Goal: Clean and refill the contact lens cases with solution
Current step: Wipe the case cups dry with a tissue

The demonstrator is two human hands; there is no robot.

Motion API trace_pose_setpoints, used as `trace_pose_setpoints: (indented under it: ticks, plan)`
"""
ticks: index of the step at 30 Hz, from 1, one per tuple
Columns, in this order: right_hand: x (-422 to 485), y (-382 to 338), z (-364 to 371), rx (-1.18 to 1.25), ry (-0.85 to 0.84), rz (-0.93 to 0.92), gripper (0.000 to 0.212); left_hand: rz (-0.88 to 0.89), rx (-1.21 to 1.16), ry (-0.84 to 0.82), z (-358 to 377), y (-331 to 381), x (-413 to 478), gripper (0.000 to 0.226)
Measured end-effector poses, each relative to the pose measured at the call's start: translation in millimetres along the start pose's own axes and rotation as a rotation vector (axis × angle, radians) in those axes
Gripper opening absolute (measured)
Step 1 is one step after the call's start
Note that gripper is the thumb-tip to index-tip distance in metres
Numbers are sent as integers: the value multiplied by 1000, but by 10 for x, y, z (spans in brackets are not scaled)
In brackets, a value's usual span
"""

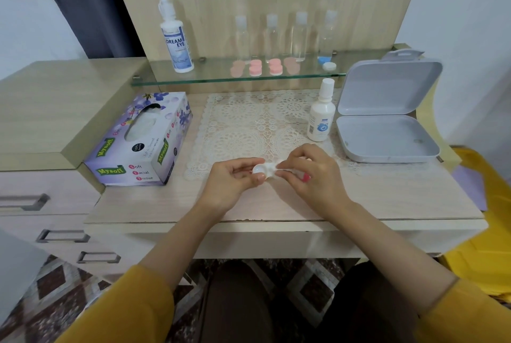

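1. Head view showed a pale wooden desk (pixel 387 199), with the person's two forearms in mustard sleeves reaching over its near edge.
2. A lace mat (pixel 249 127) lay on the middle of the desk, below a glass shelf (pixel 210 77) fixed along the back panel.
3. A grey hinged box (pixel 387 138) sat open at the right of the mat, its lid propped upright.
4. A purple tissue box (pixel 138 143) lay at the mat's left, angled, with tissue showing in its slot.
5. A large solution bottle (pixel 177 38) stood at the left end of the shelf.
6. Four clear travel bottles (pixel 241 38) stood in a row further right on the shelf.
7. A small white bottle (pixel 320 116) stood capped on the mat's right edge, just beside the grey box.
8. The left hand (pixel 229 182) pinched a white lens case (pixel 264 170) between thumb and curled fingers, above the mat's near edge.
9. The right hand (pixel 312 174), fingers curled, pinched the case's right end, where a white scrap also showed; what it was could not be told.
10. Pink lens cases (pixel 265 67) lay in a row on the shelf before the clear bottles, with a blue-and-white case (pixel 326 63) at their right.
11. A small pink piece (pixel 305 177) showed under the right hand's fingers.
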State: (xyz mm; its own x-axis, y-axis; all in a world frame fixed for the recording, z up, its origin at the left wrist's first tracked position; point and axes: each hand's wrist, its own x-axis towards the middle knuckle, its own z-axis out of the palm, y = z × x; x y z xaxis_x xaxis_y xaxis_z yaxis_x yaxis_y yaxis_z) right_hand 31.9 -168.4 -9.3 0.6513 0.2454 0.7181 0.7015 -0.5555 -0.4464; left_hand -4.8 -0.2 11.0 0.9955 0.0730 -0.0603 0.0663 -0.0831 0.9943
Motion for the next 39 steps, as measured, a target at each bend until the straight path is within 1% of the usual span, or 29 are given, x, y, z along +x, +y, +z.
trace_pose_setpoints:
  ticks: [5,10,15,18,20,22,24,28,30,35,39]
  plan:
    - [-83,77,13,-74,-71,-62,33,-15,-48,8,-19,-31,17,25]
    - [-100,137,77,-54,-3,-110,17,-1,-47,-12,29,-46,21,25]
    - [-112,175,104,-53,-1,-115,18,217,314,51,29,-63,43,33]
    - [-118,153,97,-35,-63,-99,19,335,486,86,31,-103,62,34]
    - [-110,134,84,-38,-118,-96,21,389,538,107,19,-151,79,32]
    - [-101,130,85,-85,-146,-106,13,434,567,122,9,-191,89,30]
    - [-95,131,92,-136,-169,-106,13,466,589,127,2,-220,91,29]
    - [-88,141,114,-141,-163,-92,10,490,604,122,-7,-232,98,28]
    - [-88,134,113,-136,-156,-79,5,495,605,116,-2,-231,101,28]
    - [-91,116,109,-187,-169,-79,7,500,603,109,6,-237,101,28]
    - [-84,130,105,-150,-150,-92,7,508,607,105,2,-248,114,28]
